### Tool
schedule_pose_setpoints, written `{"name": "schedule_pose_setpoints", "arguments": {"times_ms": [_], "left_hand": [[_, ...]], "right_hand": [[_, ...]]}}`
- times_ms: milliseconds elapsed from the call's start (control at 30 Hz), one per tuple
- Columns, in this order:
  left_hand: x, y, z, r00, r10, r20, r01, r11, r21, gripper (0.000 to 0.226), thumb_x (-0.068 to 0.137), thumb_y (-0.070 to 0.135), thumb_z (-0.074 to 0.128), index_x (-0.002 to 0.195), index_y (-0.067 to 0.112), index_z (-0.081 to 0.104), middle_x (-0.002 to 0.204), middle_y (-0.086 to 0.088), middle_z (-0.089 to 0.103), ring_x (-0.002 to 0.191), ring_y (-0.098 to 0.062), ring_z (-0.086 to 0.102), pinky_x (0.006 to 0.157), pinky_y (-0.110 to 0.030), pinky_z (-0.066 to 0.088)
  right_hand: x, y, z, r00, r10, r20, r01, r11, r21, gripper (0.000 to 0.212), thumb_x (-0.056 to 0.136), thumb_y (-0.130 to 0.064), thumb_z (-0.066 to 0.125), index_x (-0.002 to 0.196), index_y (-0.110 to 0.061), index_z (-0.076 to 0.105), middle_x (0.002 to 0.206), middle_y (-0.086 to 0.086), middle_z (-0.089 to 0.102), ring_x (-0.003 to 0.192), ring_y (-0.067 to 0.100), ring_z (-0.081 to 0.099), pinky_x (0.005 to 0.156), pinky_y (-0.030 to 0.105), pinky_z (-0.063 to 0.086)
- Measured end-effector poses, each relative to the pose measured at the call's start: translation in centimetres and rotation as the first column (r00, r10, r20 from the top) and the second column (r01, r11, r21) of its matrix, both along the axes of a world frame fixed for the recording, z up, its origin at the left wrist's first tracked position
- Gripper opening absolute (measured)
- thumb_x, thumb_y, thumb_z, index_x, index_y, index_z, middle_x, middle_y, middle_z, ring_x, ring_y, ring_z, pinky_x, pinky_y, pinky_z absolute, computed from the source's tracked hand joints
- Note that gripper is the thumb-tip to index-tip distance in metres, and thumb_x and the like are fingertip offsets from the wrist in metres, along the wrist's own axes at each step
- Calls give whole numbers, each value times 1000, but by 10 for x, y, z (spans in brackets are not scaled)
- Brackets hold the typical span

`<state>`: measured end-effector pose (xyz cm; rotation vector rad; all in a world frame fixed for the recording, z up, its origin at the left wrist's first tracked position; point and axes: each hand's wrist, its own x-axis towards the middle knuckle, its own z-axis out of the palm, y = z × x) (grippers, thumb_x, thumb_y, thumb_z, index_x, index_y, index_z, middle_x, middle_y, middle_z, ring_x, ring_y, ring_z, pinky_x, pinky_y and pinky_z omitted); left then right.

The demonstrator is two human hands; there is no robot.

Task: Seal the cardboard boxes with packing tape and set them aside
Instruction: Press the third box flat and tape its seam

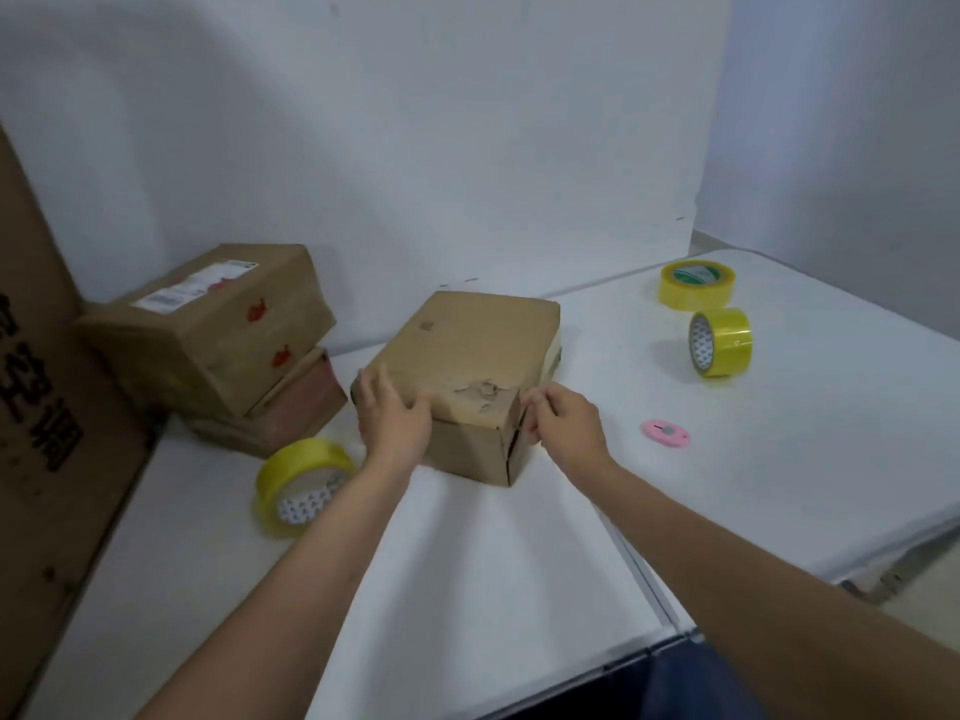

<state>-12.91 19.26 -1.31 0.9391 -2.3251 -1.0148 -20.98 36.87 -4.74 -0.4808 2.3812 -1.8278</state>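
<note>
A brown cardboard box (467, 350) with a torn patch on its top sits in the middle of the white table (519, 563). My left hand (392, 415) rests flat on the box's near left corner, fingers spread over the top edge. At the near right corner, my right hand (563, 420) has its fingers curled against the box's edge; what it pinches is too blurred to tell. A yellow tape roll (301, 485) stands on edge just left of my left forearm. Two more yellow rolls lie at the far right, one flat (696, 285) and one upright (719, 343).
Stacked cardboard boxes (213, 330) stand at the back left, with a tall printed carton (47, 407) along the left edge. A small pink cutter (666, 433) lies right of my right hand. A white backdrop rises behind the table. The table's front edge runs at lower right.
</note>
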Motion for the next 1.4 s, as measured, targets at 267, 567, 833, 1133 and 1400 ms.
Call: {"name": "schedule_pose_setpoints", "arguments": {"times_ms": [267, 567, 833, 1133, 1400], "left_hand": [[12, 52, 6, 850, -205, 485, 356, 902, -244, 101, 84, 78, 39, 156, 12, 8, 164, -10, -3, 151, -28, -6, 120, -51, 1], [31, 33, 7, 844, -331, 423, 443, 874, -201, 98, 86, 64, 55, 156, 12, 10, 165, -5, -1, 150, -19, -12, 121, -39, 6], [81, -6, 19, 738, -532, 415, 607, 792, -64, 91, 86, 40, 69, 156, 21, 14, 163, 11, -1, 148, -1, -3, 119, -24, 7], [100, -19, 15, 702, -621, 348, 664, 748, -4, 89, 83, 29, 73, 155, 26, 21, 161, 17, 6, 145, 6, 2, 118, -20, 9], [105, -20, -2, 722, -628, 291, 668, 742, -59, 100, 73, 62, 64, 156, 29, 18, 162, 17, 4, 146, 6, -5, 122, -30, 9]], "right_hand": [[8, 10, 8, 998, -62, -32, 63, 997, 32, 28, 94, -16, 43, 80, -28, 63, 70, -5, 70, 76, 20, 67, 80, 43, 55], [19, 18, 25, 991, -34, -131, 36, 999, 18, 24, 94, -13, 46, 90, -25, 66, 82, -6, 70, 80, 16, 66, 79, 36, 54], [47, -11, 40, 903, 331, -274, -284, 938, 197, 26, 92, -5, 52, 93, -22, 72, 99, -6, 69, 92, 9, 62, 83, 19, 48], [62, -36, 42, 851, 479, -213, -317, 794, 518, 23, 91, -29, 52, 71, -24, 63, 78, -1, 59, 92, 23, 59, 84, 35, 48], [65, -42, 45, 882, 432, -186, -263, 781, 566, 20, 85, -41, 66, 69, -32, 60, 73, -8, 64, 77, 14, 61, 73, 32, 50]]}}
